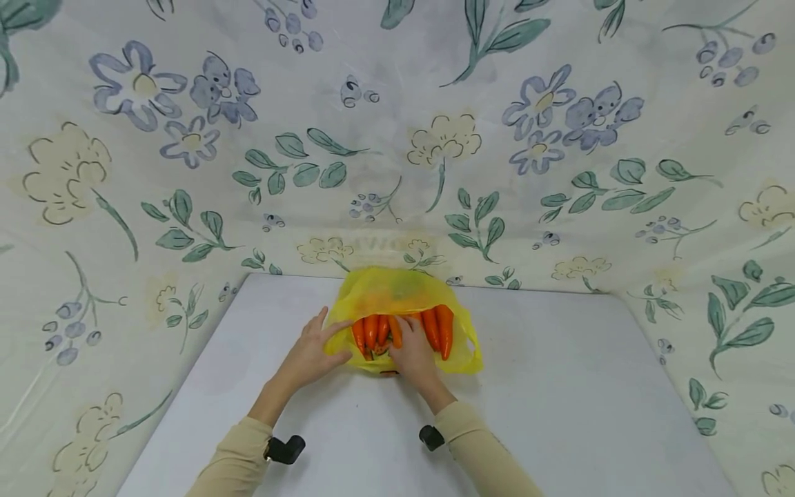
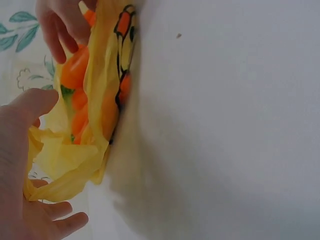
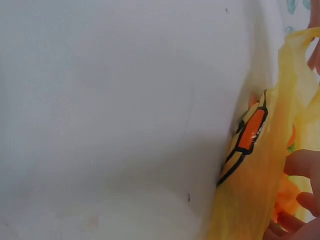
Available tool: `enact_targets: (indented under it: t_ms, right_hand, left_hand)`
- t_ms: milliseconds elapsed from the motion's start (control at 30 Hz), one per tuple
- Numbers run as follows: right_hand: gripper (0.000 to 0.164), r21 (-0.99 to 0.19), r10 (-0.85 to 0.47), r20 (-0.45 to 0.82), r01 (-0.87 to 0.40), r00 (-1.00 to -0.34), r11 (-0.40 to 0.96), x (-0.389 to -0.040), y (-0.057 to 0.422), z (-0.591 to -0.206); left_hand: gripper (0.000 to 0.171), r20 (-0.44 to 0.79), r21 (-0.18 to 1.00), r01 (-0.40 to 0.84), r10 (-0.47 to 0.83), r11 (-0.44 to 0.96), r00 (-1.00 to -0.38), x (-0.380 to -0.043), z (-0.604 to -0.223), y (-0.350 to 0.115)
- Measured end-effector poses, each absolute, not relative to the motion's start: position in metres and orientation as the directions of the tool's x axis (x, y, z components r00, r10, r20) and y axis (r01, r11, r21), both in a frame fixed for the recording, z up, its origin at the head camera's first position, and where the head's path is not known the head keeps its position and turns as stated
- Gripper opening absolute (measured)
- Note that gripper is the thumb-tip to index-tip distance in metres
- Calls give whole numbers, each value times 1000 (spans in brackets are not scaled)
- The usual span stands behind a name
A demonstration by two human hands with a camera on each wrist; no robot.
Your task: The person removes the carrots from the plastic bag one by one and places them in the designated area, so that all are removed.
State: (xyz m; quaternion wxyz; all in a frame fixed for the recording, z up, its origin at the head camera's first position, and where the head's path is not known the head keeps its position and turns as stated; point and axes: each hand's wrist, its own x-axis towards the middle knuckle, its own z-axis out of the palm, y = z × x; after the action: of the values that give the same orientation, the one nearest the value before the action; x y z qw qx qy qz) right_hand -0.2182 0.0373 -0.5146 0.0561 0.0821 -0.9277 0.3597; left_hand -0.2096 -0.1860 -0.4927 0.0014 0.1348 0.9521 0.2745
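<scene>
A yellow plastic bag point(image 1: 385, 283) lies on the white table with its mouth towards me. Inside are several long orange vegetables point(image 1: 444, 331), glossy, some with green stem ends. At the mouth's left side is my left hand point(image 1: 317, 352), thumb and fingers spread, the bag's edge point(image 2: 65, 192) running between them. My right hand point(image 1: 413, 348) reaches into the mouth. Its thumb and fingers are around one tilted orange vegetable point(image 1: 395, 331); whether they grip it is hidden. In the right wrist view, its curled fingers point(image 3: 290, 220) lie by orange shapes.
The white table point(image 1: 559, 386) extends to both sides and in front of the bag. A flower-patterned sheet point(image 1: 373, 172) rises behind and at both sides. Each wrist carries a small black device point(image 1: 286, 450). Black and orange printing point(image 3: 252, 132) marks the bag's front.
</scene>
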Motion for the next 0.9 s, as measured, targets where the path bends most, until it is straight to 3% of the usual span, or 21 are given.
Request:
enact_targets:
  t_ms: [400, 900]
  right_hand:
    - [65, -644, -29, 133, -109, -991, 758, -220, 29, -522]
    - [69, -615, 5, 135, -80, -991, 784, -218, 21, -525]
  left_hand:
    - [61, 37, 409, 202, 205, 890, -978, -213, -507, -180]
    - [92, -13, 396, 142, 160, 907, -987, -212, -521, -176]
